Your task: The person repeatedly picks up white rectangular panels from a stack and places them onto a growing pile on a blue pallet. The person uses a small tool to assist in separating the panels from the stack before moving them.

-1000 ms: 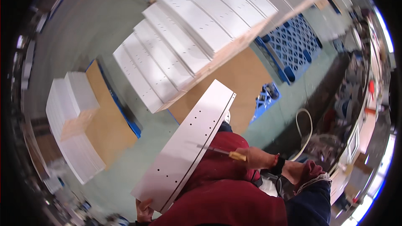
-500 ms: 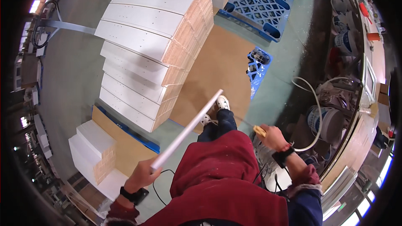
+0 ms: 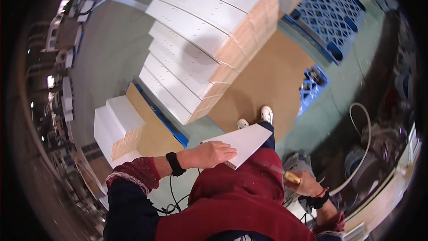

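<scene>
A narrow white board (image 3: 250,142) is held in front of my body, its broad face turned up. My left hand (image 3: 215,153) grips the board by its left edge, fingers laid across the face; the thumb is hidden. Low on the right, close to my red apron (image 3: 243,187), my right hand (image 3: 306,184) is closed round the yellowish handle of a putty knife (image 3: 292,177). Its thin flat blade points left toward the board and looks slightly blurred.
Tall stacks of white panels (image 3: 191,35) stand ahead on brown sheeting (image 3: 263,76). A smaller panel stack (image 3: 117,118) lies to the left. Blue plastic pallets (image 3: 330,13) are at the far right. A pale hose (image 3: 368,147) loops beside the cluttered bench (image 3: 379,205); dark cables hang near my left side.
My left hand has moved right and turned the board from edge-on to broad face up, nearer my body. My right hand with the putty knife has dropped lower. The whole view has shifted.
</scene>
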Action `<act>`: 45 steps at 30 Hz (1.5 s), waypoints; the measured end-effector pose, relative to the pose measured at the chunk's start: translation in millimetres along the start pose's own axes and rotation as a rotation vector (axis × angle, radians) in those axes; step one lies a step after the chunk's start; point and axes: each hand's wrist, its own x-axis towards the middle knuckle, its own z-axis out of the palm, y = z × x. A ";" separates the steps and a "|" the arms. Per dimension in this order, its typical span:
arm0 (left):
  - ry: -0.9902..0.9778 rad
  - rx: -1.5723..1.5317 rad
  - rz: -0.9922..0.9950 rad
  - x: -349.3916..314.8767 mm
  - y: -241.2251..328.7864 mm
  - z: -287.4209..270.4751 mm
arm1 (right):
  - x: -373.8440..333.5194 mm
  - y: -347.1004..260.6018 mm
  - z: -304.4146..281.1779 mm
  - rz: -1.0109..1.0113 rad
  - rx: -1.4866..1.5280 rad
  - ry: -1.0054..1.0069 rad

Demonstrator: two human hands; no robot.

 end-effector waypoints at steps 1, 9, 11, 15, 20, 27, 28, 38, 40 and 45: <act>0.048 -0.066 -0.072 -6.0 -2.2 0.5 | 5.9 24.3 9.1 0.096 0.039 0.281; 0.353 -0.366 -0.854 -87.6 29.7 -43.6 | -6.3 127.5 -15.8 0.122 -0.246 0.545; 0.646 -0.614 -0.941 -140.4 31.9 -1.9 | -8.8 143.1 -14.1 0.176 -0.144 0.460; 1.297 -1.045 -0.895 -188.0 90.2 20.4 | -8.9 176.2 -13.7 0.250 0.040 0.369; 1.962 -1.090 -0.919 -238.6 138.6 82.3 | 32.1 180.0 -27.3 0.291 -0.033 0.317; 2.429 -1.422 -0.667 -243.1 54.7 186.0 | 112.3 114.4 -45.2 0.232 0.450 0.299; 2.409 -1.535 -0.589 -242.6 25.3 195.3 | 122.3 98.6 -46.5 0.244 0.346 0.289; 2.714 -1.812 -0.203 -163.7 -239.0 221.5 | 134.6 26.2 -37.1 0.451 -0.003 0.171; 2.516 -2.011 -0.564 -139.5 -250.1 224.4 | 119.8 91.3 -60.4 0.585 0.278 0.060; 2.621 -2.280 0.091 -88.2 -255.4 231.7 | 146.3 7.1 -6.2 0.463 0.150 0.194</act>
